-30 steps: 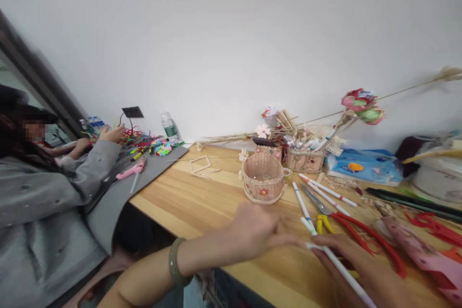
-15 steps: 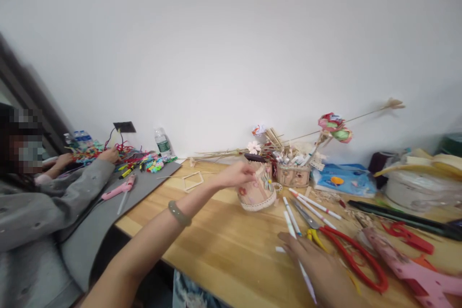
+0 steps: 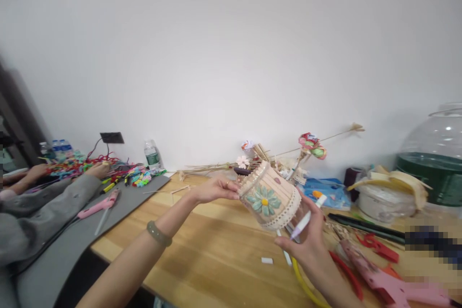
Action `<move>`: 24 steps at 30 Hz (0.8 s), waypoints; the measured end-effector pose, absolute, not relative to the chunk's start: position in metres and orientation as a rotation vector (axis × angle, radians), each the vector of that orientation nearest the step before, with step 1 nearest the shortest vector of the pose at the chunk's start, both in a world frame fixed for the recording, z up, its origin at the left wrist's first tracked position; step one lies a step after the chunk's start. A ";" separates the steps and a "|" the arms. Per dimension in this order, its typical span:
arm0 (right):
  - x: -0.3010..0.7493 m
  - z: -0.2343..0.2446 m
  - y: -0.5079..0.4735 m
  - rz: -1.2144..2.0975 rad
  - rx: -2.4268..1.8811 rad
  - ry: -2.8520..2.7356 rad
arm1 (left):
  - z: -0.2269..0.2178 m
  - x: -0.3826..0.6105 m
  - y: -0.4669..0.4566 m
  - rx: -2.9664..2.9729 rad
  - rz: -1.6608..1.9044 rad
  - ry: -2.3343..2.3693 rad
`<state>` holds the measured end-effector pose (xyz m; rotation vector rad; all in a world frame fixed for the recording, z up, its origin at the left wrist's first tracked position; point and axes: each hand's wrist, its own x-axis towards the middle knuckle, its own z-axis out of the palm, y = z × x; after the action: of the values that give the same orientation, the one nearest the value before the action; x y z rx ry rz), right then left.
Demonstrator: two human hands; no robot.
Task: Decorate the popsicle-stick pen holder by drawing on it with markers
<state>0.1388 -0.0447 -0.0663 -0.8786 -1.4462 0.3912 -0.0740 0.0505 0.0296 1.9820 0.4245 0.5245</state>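
Observation:
My left hand (image 3: pixel 218 189) pinches the edge of a glass jar (image 3: pixel 265 197) that is tilted on its side above the table. Beige strips and lace trim cover the jar, and a blue-green flower with a yellow centre faces me. In my right hand (image 3: pixel 310 231) is a white marker (image 3: pixel 302 224) with an uncapped light purple tip pointing down and left. The fingers of that hand reach behind the jar's lower end; whether they touch it I cannot tell. A small white cap (image 3: pixel 267 261) lies on the table below.
Red-handled scissors (image 3: pixel 344 274), partly hidden, and a pink glue gun (image 3: pixel 382 274) lie at the right. Behind stand paper flowers (image 3: pixel 312 145), a blue packet (image 3: pixel 328 192) and a large clear bottle (image 3: pixel 433 168). At left, a person's grey sleeves (image 3: pixel 46 216) reach over a grey mat (image 3: pixel 122 211).
The jar has been lifted off the table and tipped, its flower side now showing. My right hand has risen from the markers with one marker in it. The view has shifted right.

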 end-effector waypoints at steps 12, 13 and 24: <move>0.153 -0.058 -0.064 -0.318 -0.854 -1.719 | 0.046 -0.061 0.020 1.878 0.381 0.313; 0.153 -0.059 -0.064 -0.367 -0.848 -1.723 | 0.045 -0.057 0.017 1.858 0.394 0.315; 0.165 -0.082 -0.077 -0.342 -0.947 -1.769 | 0.043 -0.031 0.001 1.765 0.466 0.471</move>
<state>0.1652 -0.0771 -0.0821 -0.9474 -1.7688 -0.3421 -0.0314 0.0007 0.0428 1.7646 0.4709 0.4655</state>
